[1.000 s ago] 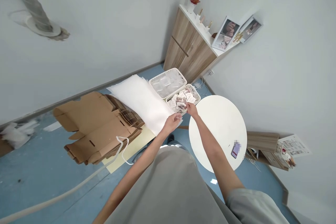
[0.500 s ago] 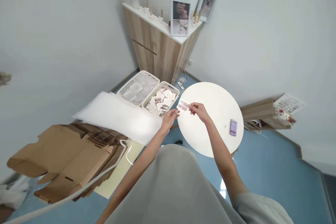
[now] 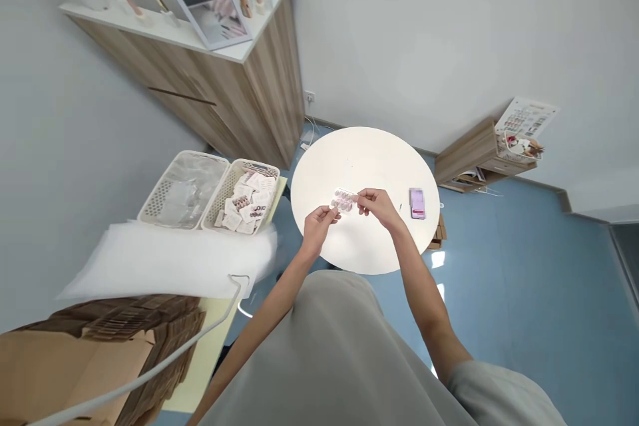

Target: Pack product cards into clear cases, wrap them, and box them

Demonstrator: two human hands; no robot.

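A small flat pack of pink press-on nails (image 3: 343, 200) is held above the white round table (image 3: 369, 146). My right hand (image 3: 378, 206) pinches its right edge between thumb and fingers. At the lower left corner, my left hand (image 3: 316, 225) has its thumb and fingers closed on the pack. To the left, a white basket of similar packs (image 3: 249, 200) holds a loose heap. A phone (image 3: 417, 204) lies on the table to the right of my right hand.
Another white basket (image 3: 184, 190) contains clear plastic bags. White foam sheets (image 3: 170, 258) and stacked flat cardboard boxes (image 3: 110, 359) lie at the left, with a white hose-like tube (image 3: 190, 341) crossing over. A wooden cabinet (image 3: 239, 106) stands behind; a low shelf (image 3: 474, 153) is at the right.
My right hand has lifted a press-on nail pack from the basket and brought it over the table. My left hand has come to its edge. The view has turned right.
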